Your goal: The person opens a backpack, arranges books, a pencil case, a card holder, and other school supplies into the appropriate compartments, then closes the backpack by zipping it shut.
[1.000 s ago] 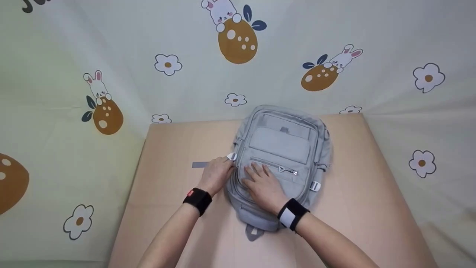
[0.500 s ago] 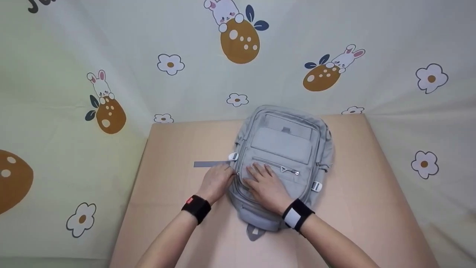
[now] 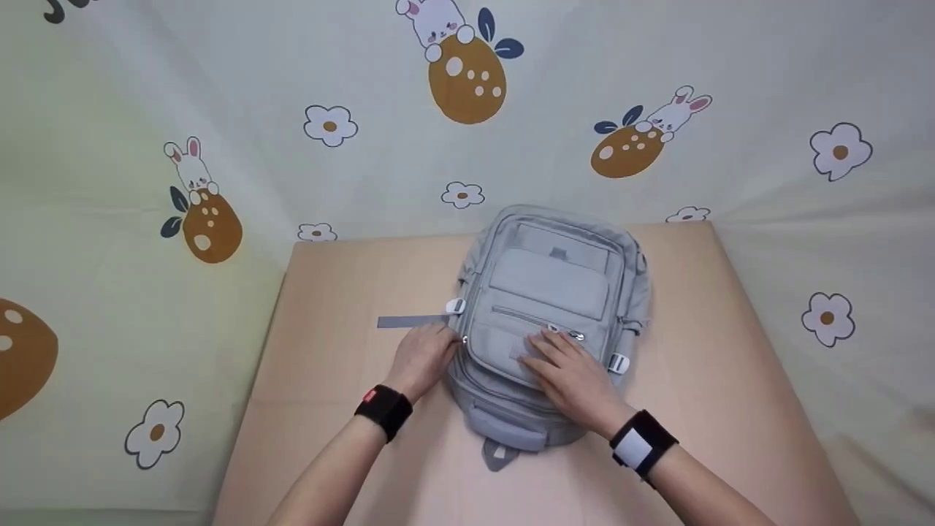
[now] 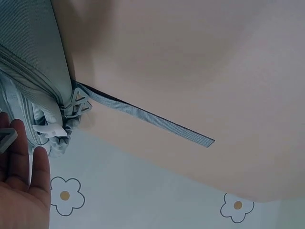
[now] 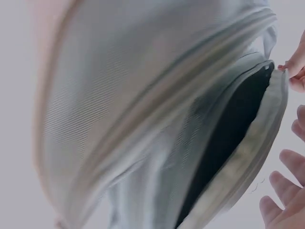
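Note:
A grey backpack (image 3: 549, 281) lies on the table with its front up. At its left side, just below a white buckle (image 3: 456, 307), my left hand (image 3: 424, 358) pinches a zipper pull; part of the grey pull (image 4: 7, 139) shows against the fingers in the left wrist view. My right hand (image 3: 573, 376) rests on the lower front pocket with fingers spread, near a silver zipper slider (image 3: 577, 336). In the right wrist view, an unzipped compartment (image 5: 228, 129) gapes with a dark inside, and left-hand fingertips (image 5: 298, 67) meet its upper end.
A loose grey strap (image 3: 413, 321) sticks out leftward over the tan tabletop (image 3: 329, 285). Another white buckle (image 3: 619, 363) hangs at the bag's right side. A pale curtain (image 3: 380, 66) printed with rabbits and flowers surrounds the table.
My left hand has slid slightly down the bag's side, away from the white buckle. The right hand has shifted right and a little toward me across the front pocket.

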Demonstrator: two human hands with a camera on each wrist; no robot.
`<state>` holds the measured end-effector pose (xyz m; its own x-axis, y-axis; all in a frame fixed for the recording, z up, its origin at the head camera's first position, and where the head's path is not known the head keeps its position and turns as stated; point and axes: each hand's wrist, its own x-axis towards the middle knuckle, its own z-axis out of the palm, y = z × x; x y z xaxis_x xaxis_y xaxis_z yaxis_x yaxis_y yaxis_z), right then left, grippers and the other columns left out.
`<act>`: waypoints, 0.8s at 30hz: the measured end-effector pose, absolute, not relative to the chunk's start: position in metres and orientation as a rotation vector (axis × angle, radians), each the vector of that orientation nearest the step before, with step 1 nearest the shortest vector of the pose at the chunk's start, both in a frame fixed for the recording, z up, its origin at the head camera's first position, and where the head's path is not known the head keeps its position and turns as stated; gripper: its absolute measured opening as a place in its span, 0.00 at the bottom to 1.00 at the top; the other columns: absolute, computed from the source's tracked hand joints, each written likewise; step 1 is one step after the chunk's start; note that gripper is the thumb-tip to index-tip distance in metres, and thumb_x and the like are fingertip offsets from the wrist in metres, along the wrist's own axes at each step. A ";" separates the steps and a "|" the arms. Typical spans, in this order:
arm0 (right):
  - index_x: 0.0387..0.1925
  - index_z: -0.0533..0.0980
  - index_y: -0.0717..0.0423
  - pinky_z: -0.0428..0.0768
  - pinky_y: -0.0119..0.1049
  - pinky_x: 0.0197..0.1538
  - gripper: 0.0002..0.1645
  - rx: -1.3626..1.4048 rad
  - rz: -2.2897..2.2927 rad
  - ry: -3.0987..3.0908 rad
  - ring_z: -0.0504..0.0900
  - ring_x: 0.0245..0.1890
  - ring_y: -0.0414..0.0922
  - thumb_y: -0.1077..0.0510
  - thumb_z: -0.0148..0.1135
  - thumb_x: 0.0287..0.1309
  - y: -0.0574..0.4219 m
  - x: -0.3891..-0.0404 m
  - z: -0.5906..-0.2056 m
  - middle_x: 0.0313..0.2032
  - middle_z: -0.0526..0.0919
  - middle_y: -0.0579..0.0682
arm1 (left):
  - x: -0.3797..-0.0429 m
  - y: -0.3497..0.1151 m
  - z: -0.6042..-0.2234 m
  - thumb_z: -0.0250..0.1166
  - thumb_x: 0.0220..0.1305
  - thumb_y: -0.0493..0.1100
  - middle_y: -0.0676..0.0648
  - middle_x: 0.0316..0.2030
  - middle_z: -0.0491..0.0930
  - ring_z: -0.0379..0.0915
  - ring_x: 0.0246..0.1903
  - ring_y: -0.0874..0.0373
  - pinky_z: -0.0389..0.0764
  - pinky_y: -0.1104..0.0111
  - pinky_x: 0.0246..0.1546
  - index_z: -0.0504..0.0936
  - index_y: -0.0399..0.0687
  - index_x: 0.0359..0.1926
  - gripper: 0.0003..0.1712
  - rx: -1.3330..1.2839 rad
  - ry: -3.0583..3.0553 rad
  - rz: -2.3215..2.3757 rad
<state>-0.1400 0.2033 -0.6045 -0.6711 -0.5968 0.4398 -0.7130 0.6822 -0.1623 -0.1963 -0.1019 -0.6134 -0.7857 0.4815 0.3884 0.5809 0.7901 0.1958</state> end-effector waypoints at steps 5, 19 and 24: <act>0.60 0.82 0.51 0.66 0.58 0.69 0.22 1.072 0.471 -2.517 0.71 0.68 0.59 0.57 0.67 0.65 0.214 -0.136 -0.612 0.66 0.76 0.58 | -0.196 -0.103 -0.614 0.65 0.71 0.43 0.52 0.30 0.79 0.74 0.30 0.55 0.75 0.61 0.32 0.84 0.49 0.38 0.04 -0.791 -2.676 -0.457; 0.63 0.80 0.48 0.65 0.55 0.71 0.23 1.037 0.412 -2.653 0.67 0.71 0.57 0.55 0.65 0.68 0.215 -0.133 -0.617 0.69 0.72 0.55 | -0.186 -0.101 -0.614 0.67 0.69 0.41 0.50 0.32 0.81 0.77 0.32 0.54 0.77 0.60 0.33 0.84 0.46 0.38 0.04 -0.838 -2.615 -0.408; 0.63 0.80 0.47 0.66 0.55 0.70 0.23 1.045 0.402 -2.642 0.67 0.71 0.57 0.56 0.66 0.67 0.216 -0.133 -0.618 0.69 0.73 0.55 | -0.176 -0.100 -0.613 0.66 0.70 0.41 0.51 0.34 0.82 0.77 0.33 0.55 0.77 0.61 0.34 0.85 0.47 0.41 0.03 -0.846 -2.623 -0.410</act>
<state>-0.1330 0.2155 -0.6182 -0.7029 -0.6204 0.3478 -0.6958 0.7011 -0.1556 -0.1761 -0.0998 -0.6133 -0.7590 0.5027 0.4138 0.6050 0.7795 0.1626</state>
